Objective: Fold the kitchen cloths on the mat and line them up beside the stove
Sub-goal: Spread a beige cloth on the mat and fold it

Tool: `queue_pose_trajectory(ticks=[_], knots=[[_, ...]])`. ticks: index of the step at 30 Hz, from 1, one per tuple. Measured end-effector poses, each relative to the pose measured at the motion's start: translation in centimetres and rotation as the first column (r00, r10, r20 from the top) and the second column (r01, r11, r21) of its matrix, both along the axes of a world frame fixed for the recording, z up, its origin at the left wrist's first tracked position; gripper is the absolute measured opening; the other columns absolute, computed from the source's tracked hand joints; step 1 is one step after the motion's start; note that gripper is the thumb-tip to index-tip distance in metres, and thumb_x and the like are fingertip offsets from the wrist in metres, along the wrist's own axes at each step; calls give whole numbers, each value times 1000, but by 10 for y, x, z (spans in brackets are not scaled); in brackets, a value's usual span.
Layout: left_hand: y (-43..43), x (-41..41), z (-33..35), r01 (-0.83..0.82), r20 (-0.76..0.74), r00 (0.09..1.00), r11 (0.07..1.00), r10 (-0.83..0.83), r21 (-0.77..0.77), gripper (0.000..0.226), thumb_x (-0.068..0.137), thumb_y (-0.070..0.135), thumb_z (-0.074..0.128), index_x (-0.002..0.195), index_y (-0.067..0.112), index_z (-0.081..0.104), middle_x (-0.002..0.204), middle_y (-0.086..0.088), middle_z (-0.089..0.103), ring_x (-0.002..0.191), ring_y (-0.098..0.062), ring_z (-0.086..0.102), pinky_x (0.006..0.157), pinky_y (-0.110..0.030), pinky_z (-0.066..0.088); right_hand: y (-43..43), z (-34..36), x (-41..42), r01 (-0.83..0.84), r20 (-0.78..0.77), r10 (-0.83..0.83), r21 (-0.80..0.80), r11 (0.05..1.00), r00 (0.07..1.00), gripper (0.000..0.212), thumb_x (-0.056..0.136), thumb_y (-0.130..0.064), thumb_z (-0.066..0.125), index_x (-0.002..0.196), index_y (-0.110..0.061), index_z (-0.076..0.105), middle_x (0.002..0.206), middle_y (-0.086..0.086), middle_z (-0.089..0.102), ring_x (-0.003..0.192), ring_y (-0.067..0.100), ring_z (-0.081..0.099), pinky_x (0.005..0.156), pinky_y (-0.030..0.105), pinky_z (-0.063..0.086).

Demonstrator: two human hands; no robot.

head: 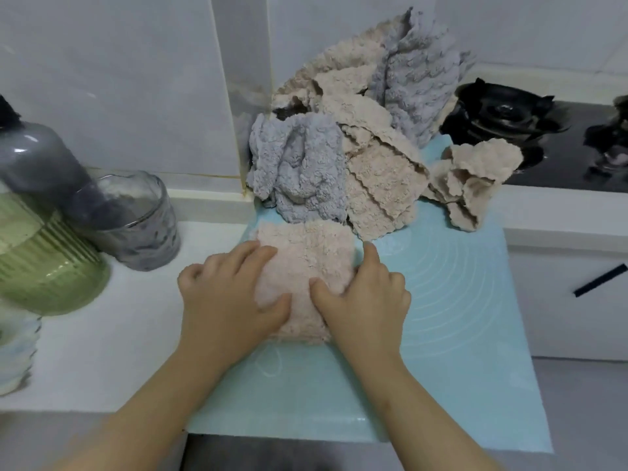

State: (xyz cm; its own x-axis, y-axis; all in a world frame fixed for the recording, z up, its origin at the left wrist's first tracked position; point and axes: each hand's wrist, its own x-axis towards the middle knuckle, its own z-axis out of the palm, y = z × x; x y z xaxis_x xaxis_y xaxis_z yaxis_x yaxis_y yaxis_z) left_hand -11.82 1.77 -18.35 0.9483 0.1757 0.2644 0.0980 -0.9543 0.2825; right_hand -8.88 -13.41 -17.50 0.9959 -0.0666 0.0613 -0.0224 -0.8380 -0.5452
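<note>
Centrally in the frame, a folded pink cloth [307, 256] lies on the light blue mat [455, 300]. The left hand [227, 294] presses flat on its left side with straight fingers. The right hand [368, 297] grips its right edge, thumb on top and fingers curled. Just behind, a heap of unfolded grey and beige cloths [380, 178] rises against the wall, with the black stove [503, 110] at the upper right. A glass jar [146, 226] stands at the left.
</note>
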Motion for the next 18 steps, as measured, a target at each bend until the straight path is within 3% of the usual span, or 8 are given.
queue_pose_trajectory(ticks=[3,5,7,11,14,16,18], knots=[[-4,-7,4,-119,-82,990,993,117,-11,76,62,70,39,122,26,55,113,4,63,93,-26,60,77,-38,34,2,7,-3,66,-124,-71,-44,997,990,88,77,-59,55,144,-13,23,126,0,52,116,23,41,95,36,27],[-8,-7,18,-192,-227,956,981,187,-3,84,63,76,31,128,25,46,111,3,59,98,-22,58,77,-35,31,2,14,-3,73,-170,-85,-72,995,982,77,76,-62,55,134,-14,36,121,0,55,114,23,44,93,35,29],[-9,-5,31,-212,-359,912,977,198,0,79,70,78,37,128,24,40,115,4,54,105,-19,55,83,-34,32,1,20,-4,77,-210,-88,-58,995,974,68,77,-63,55,124,-15,45,116,-1,58,112,23,47,92,35,31],[-6,2,48,-315,-526,833,929,172,-196,60,71,65,61,109,22,46,105,4,60,102,-21,59,87,-34,39,2,27,-8,69,-264,-83,-63,996,961,56,79,-62,53,108,-14,51,106,2,61,106,25,50,89,36,34],[-3,4,58,-331,-554,828,872,85,-361,38,70,51,72,84,22,53,90,3,61,82,-19,58,71,-29,46,-4,30,-9,58,-326,-45,30,998,944,40,79,-56,57,89,-18,51,98,2,62,99,25,53,81,36,37],[-7,6,63,-344,-487,873,696,-9,-630,23,73,34,77,78,21,58,85,2,65,74,-15,60,63,-27,48,-16,38,-8,162,-372,-31,327,931,928,29,78,-46,66,80,-21,51,91,0,63,91,22,58,75,34,45],[-21,10,69,-360,-438,890,399,-123,-843,19,76,18,76,91,15,64,89,-1,68,77,-15,64,64,-26,52,-35,50,-9,325,-457,36,683,654,889,21,80,-29,72,91,-17,58,94,2,67,87,18,65,70,28,53]])
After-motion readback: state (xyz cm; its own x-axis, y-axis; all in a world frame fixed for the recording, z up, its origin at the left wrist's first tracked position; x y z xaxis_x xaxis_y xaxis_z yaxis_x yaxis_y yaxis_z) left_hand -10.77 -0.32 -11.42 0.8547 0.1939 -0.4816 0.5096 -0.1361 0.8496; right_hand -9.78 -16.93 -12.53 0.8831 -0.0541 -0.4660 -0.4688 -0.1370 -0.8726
